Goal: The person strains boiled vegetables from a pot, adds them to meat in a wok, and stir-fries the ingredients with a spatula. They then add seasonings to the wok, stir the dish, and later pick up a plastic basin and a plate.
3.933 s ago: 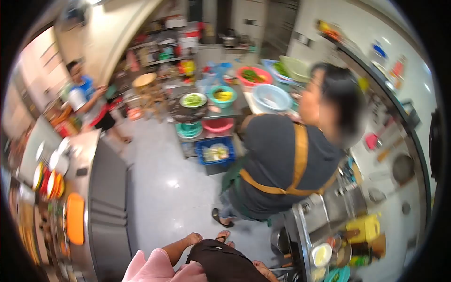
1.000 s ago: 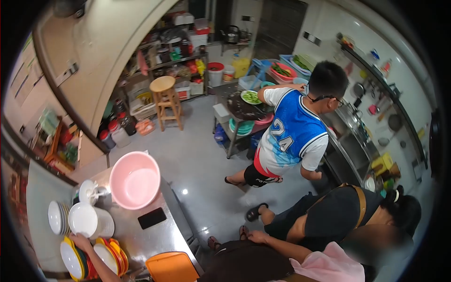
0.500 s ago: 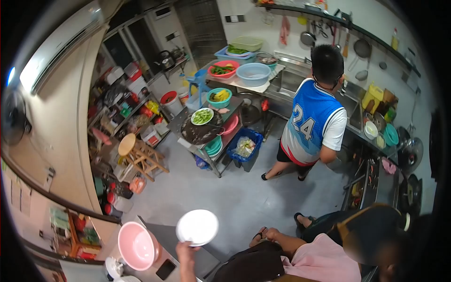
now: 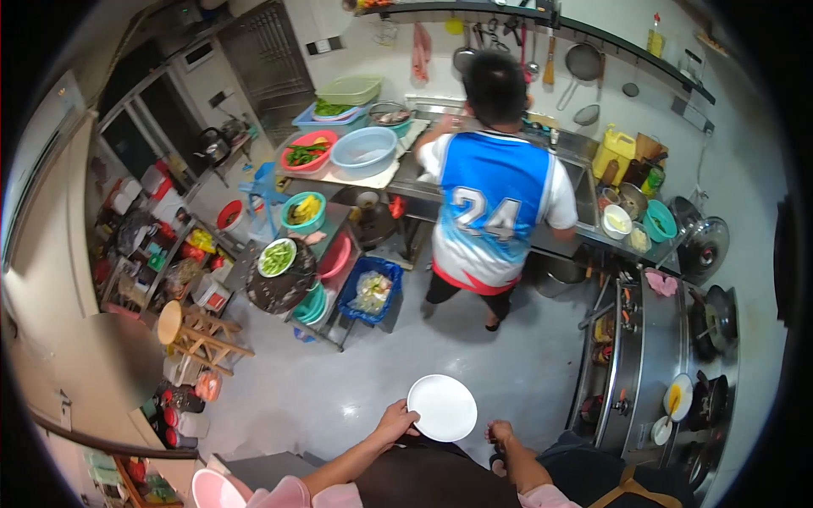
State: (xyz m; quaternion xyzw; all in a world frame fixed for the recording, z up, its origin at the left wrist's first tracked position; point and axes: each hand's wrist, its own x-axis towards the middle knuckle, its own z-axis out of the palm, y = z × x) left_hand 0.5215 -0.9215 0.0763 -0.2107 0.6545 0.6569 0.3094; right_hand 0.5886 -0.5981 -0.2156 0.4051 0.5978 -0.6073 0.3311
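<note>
My left hand [image 4: 396, 422] grips the left rim of a white plate [image 4: 442, 408], which is held in front of my body at the bottom middle of the head view. The plate's upper face is bare. To the right of the plate, apart from it, my right hand [image 4: 500, 433] hangs with its fingers curled; whether anything is in it is too small to tell. A dark apron [image 4: 432, 476] covers my front below the plate.
A person in a blue number 24 jersey [image 4: 500, 195] stands at the sink counter. A co-worker's dark clothing [image 4: 584, 474] is close at my right, near the stove [image 4: 660, 339]. A blue-lined bin [image 4: 371, 290], prep table and wooden stool [image 4: 169, 322] are ahead left.
The view has swung right. My left hand has taken a white plate from the stacks and brought it before my body. The jersey-wearing person has walked to the sink.
</note>
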